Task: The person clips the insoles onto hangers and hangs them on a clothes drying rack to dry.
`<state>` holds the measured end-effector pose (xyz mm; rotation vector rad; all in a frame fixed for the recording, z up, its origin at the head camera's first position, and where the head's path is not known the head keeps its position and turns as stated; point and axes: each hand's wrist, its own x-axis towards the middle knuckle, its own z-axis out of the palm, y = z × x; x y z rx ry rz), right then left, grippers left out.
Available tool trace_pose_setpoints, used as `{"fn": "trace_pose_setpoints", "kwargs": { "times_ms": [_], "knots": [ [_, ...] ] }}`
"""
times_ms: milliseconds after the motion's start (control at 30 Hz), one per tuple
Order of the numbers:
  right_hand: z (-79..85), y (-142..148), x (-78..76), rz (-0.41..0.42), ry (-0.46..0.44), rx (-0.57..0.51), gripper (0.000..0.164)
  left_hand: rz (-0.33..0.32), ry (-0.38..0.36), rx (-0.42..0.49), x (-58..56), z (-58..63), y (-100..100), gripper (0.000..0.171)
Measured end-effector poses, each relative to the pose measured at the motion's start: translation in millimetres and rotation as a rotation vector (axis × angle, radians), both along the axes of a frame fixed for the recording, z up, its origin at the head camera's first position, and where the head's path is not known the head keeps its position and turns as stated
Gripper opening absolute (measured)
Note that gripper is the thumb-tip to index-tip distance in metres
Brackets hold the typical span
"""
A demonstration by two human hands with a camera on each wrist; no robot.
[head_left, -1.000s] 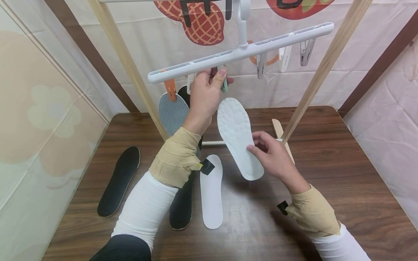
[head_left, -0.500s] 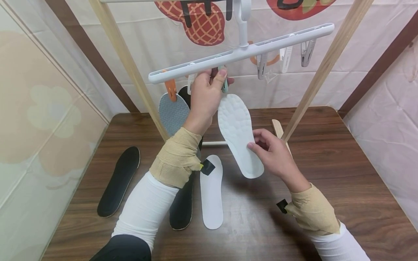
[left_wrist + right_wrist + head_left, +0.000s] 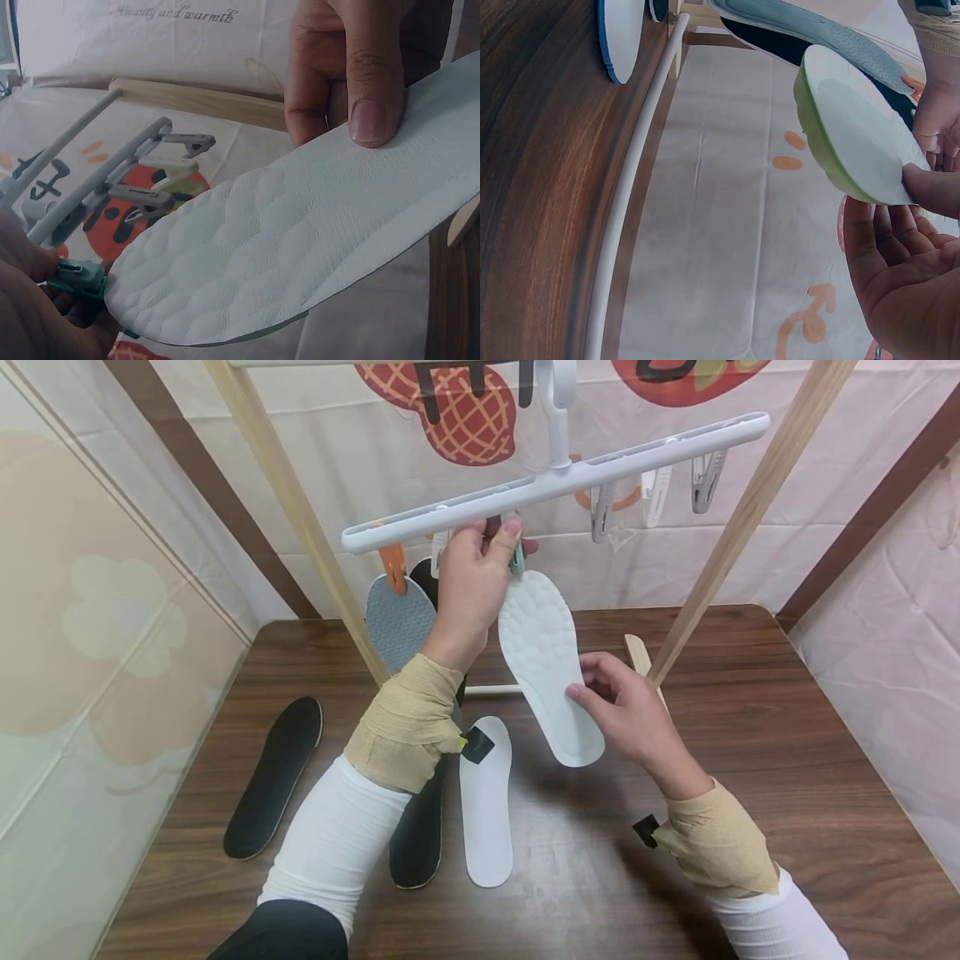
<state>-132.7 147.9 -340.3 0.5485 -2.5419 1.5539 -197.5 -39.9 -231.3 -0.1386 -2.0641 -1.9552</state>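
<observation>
With thumb and fingers my left hand [image 3: 472, 577] pinches a green clip [image 3: 517, 558] under the tilted white hanger [image 3: 457, 513]. My right hand [image 3: 633, 714] grips a white insole [image 3: 542, 652] by the side of its heel part, thumb on the near face. The insole's bumpy toe end points up and meets the lower end of the clip. In the left wrist view the clip [image 3: 81, 277] is at the edge of the insole [image 3: 240, 247]; whether the edge is between its jaws I cannot tell. The right wrist view shows the insole's green underside [image 3: 817, 142].
An orange clip [image 3: 393, 568] holds a grey insole [image 3: 400, 622], a black one behind it. Several clips hang at the hanger's right. On the table [image 3: 750, 827] lie two black insoles [image 3: 273, 777] and a white one [image 3: 487, 827]. A wooden frame [image 3: 292, 493] stands around the hanger.
My right hand has lifted the white insole slightly, bringing its toe end up to the green clip. The left hand has stayed on the clip.
</observation>
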Motion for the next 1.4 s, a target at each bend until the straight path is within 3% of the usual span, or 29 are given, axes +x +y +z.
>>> {"fn": "trace_pose_setpoints", "kwargs": {
  "times_ms": [867,1400],
  "knots": [
    [11.7,-4,-2.0,0.000,0.043,0.000,0.025,0.015,-0.029,-0.021,1.6,2.6,-1,0.023],
    [18.2,-9,-4.8,0.004,0.055,0.005,0.028,-0.011,0.002,0.001,3.2,2.1,-3,0.022]
  ]
}}
